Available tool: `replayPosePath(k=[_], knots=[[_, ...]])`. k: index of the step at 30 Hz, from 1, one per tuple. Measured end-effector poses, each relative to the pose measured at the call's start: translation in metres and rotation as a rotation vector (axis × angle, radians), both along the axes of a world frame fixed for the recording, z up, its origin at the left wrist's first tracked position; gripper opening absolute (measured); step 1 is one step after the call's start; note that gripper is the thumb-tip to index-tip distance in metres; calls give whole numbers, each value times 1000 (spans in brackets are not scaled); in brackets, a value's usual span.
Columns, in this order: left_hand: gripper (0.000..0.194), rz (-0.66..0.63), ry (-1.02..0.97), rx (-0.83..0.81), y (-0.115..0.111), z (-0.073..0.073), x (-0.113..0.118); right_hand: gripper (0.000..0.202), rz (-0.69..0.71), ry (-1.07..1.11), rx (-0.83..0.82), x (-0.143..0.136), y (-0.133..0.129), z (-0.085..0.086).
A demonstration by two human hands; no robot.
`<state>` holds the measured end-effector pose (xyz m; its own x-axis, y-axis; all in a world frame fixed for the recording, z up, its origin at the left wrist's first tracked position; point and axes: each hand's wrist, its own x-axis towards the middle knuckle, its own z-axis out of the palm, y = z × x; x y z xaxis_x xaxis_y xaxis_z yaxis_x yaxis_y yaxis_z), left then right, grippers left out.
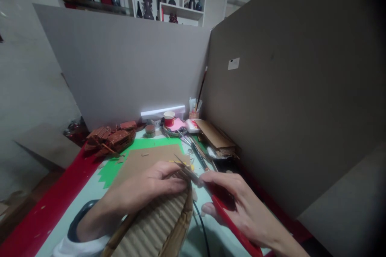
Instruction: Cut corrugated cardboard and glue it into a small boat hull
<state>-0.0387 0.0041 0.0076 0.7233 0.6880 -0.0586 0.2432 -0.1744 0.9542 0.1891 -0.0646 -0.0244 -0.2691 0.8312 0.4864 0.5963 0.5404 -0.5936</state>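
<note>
A ribbed corrugated cardboard piece (157, 221) with folded edges rises toward me in the lower middle. My left hand (150, 188) grips its far end, thumb on the ribbed face and fingers bent over the top. In my right hand (238, 204) are red-handled scissors (227, 219), their grey blades pointing up and left across the cardboard's far right corner. Whether the blades touch the cardboard, I cannot tell. Behind my left hand, a flat brown cardboard sheet (135, 164) lies on a green sheet (144, 142).
Brown-red model pieces (120, 138) sit at the back left. A red paper cup (169, 119), a brush holder (194, 114) and stacked cardboard (215, 134) stand along the back. A black-handled tool (197, 154) with a cable lies beyond my right hand. Grey panels (129, 64) enclose the table.
</note>
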Motion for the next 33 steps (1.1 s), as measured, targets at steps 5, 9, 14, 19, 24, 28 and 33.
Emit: replayPosePath(k=[5, 9, 14, 19, 24, 28, 33], knots=[[34, -12, 51, 53, 4, -2, -1, 15, 9, -38, 21, 0, 2, -2], [37, -45, 78, 46, 7, -4, -1, 19, -2, -41, -19, 1, 2, -6], [32, -28, 85, 53, 8, 1, -3, 21, -2, -24, -101, 8, -3, -6], [22, 3, 34, 112, 2, 14, -8, 31, -170, -3, -278, 23, -2, -19], [18, 2, -25, 140, 0, 14, -10, 32, -333, -223, -255, 33, -2, -82], [17, 17, -44, 161, 4, 8, -9, 36, -343, -415, -109, 31, -1, -135], [19, 107, -53, 133, 4, 5, -10, 21, -375, -617, 11, 25, 4, -133]])
